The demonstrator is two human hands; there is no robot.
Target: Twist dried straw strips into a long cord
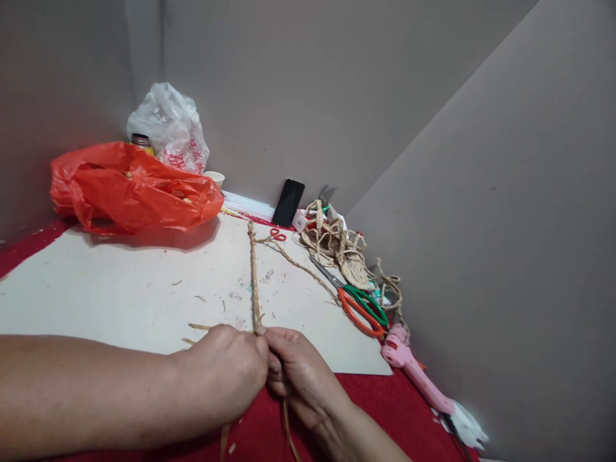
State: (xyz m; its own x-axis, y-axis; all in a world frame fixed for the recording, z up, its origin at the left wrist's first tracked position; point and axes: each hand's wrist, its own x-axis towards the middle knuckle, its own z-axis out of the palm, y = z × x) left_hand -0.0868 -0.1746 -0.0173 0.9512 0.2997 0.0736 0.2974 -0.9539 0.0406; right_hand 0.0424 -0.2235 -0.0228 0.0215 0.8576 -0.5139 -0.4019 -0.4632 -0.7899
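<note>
**Stuff piled left and right of a thin tan straw-like braided cord (255, 276)**

So, plain grey walls (289, 77) box this in, with a dark red cloth (370, 410) underneath and a big off-white sheet (144, 282) on top, dotted with scraps.

Far left there's a crumpled orange-red plastic bag (129, 192), which partly covers a dark-lidded jar (141, 139) and a white cup (216, 178). Behind it sits a whitish plastic bag (168, 122) with red printing; can't make out its contents.

The left hand (233, 366) is curled into a fist around flat tan strips (199, 326), ends poking out. The right hand (303, 372) pinches the cord's lower end, thumb on top. Their actual grip is mostly hidden, and the forearms run out of frame.

Right edge: a tangled heap of tan braided rope (332, 240), a pink plastic glue-gun-looking tool (418, 372), and large scissors (344, 290) with one orange and one green handle. A black phone (289, 203) leans at the back. Smallest: red-handled scissors (278, 235), just beside the cord's top, blades hard to see.
</note>
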